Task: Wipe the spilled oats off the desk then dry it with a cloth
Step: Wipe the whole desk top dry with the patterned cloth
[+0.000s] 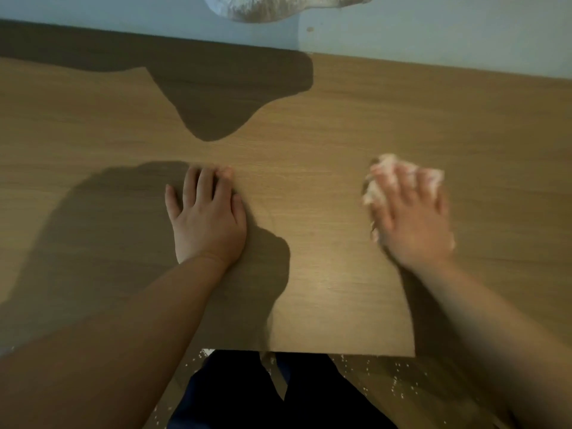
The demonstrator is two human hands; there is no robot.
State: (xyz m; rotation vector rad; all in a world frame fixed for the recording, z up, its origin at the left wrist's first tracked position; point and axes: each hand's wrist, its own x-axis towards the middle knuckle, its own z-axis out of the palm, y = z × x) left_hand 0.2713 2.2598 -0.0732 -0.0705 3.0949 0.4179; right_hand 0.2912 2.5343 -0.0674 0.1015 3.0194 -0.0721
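The wooden desk point(325, 125) fills most of the view. My right hand point(413, 218) lies on a crumpled pale cloth point(376, 188) at the desk's right side, fingers spread over it and pressing it onto the wood; the hand is blurred. Only the cloth's edges show around the fingers. My left hand point(207, 215) rests flat on the desk left of centre, fingers straight, holding nothing. No oats show on the desk top. Small white oat flakes point(399, 371) lie scattered on the floor below the desk's near edge.
A pale wall point(433, 29) runs along the desk's far edge. A grey-white fluffy object point(278, 6) hangs at the top of the view. My dark trouser legs point(263, 394) stand on the wooden floor just below the desk's near edge.
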